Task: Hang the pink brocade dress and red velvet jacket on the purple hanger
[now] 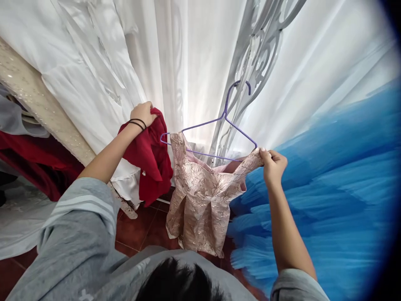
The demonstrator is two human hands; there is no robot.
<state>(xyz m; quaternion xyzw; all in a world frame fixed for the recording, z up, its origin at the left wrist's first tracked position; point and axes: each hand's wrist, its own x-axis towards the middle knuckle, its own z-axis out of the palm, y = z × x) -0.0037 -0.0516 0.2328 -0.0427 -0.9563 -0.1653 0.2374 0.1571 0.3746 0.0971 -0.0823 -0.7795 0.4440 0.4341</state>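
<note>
A pink brocade dress (205,196) hangs from a purple hanger (203,124), whose hook is up against white ornate metalwork. My right hand (273,165) pinches the dress's right strap, close to that end of the hanger. On the left side, the other strap sits over the hanger's arm. My left hand (144,115), with dark bands at the wrist, is closed on a bunched red garment (153,167). The red cloth drapes below the hand and beside the dress. Its full shape cannot be made out.
White garments (84,62) and a cream sparkly one (40,88) hang at the left, with dark red cloth (40,163) below. A blue tulle gown (328,200) fills the right. White curtains (206,54) and the metalwork (266,54) stand ahead, above red floor tiles (134,228).
</note>
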